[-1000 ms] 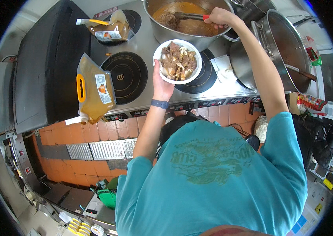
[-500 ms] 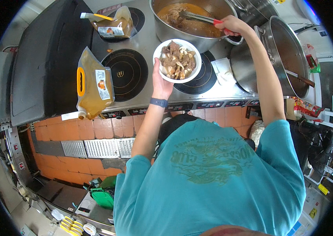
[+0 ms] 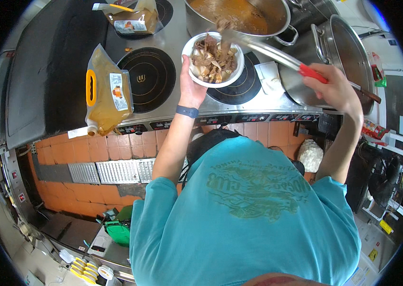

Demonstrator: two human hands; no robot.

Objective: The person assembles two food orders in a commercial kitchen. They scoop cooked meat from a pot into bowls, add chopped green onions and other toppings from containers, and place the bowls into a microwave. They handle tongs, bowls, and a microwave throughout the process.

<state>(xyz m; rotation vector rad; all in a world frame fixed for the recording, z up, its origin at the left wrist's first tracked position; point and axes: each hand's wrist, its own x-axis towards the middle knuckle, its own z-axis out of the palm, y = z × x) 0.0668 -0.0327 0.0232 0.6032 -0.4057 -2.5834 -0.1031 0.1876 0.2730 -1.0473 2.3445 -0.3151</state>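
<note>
My left hand (image 3: 191, 86) grips the side of a white bowl (image 3: 186, 51) filled with pieces of brown meat (image 3: 207, 61). It is held just in front of a large steel pot (image 3: 258, 34) of orange-brown broth (image 3: 246, 14). My right hand (image 3: 333, 85) is closed round the red handles of long metal tongs (image 3: 282, 56). The tips of the tongs, blurred by motion, are at the bowl's upper right edge with a clump of shredded meat (image 3: 226, 24) by them.
Two clear pouches of amber liquid, one flat in front (image 3: 108, 97) and one behind (image 3: 137, 19), lie left beside black round hobs (image 3: 146, 81). At right, a tall steel pot (image 3: 349, 47) has a ladle-like handle (image 3: 368, 92) over its rim. A white paper (image 3: 269, 76) lies between.
My right hand has drawn the tongs out of the broth, back and to the right. Their tips have come from inside the pot to the bowl, bringing meat. The bowl stays in my left hand.
</note>
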